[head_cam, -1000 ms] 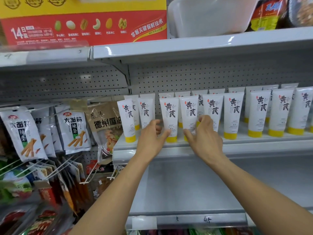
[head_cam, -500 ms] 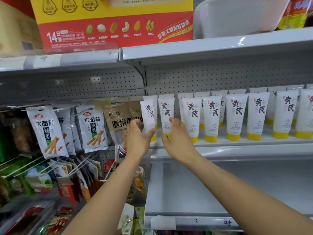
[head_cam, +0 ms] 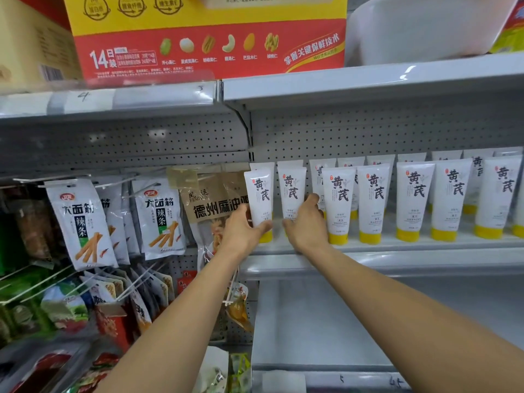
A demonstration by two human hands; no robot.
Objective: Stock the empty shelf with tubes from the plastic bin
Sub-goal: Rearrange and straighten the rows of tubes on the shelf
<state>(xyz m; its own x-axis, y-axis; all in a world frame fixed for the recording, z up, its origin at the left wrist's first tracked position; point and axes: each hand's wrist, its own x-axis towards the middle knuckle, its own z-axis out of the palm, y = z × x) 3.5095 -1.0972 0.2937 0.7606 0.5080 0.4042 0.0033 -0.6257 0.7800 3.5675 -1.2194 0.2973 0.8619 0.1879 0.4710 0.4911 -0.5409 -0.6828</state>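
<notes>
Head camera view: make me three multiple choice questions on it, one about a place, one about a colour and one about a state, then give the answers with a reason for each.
1. Where does the tube that the left hand grips stand?
A. at the left end of the front row on the shelf
B. flat on the floor
C. inside a shopping basket

2. What colour are the tube caps?
A. red
B. yellow
C. blue

3. What is the right hand doing?
A. hanging idle
B. gripping a tube
C. pressing flat on a price label

Answers:
1 A, no other tube stands to its left in the front row.
2 B, every cap in view is yellow.
3 B, it curls round the second tube from the left.
</notes>
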